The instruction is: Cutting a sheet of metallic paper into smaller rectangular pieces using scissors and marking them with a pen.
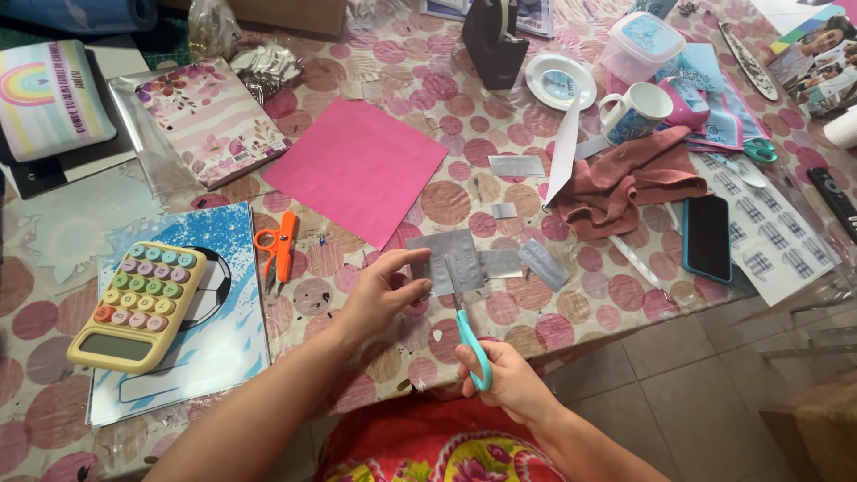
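Note:
My left hand [379, 295] pinches the left edge of a silver-grey sheet [451, 259] printed with small labels, holding it just above the table's front edge. My right hand [509, 379] grips teal-handled scissors [471, 344]; their blades point up into the lower edge of that sheet. Small cut grey pieces [543, 264] lie to the right of the sheet, and two more [516, 165] sit farther back. A pink square of paper [357, 168] lies behind my left hand.
A pastel calculator [138, 305] rests on a blue-and-white folder [219, 357] at left, beside small orange snips [278, 248]. A floral notebook [210, 116], tape dispenser [494, 40], mug [636, 112], reddish cloth [625, 178], phone [707, 236] and label sheet [772, 236] crowd the table.

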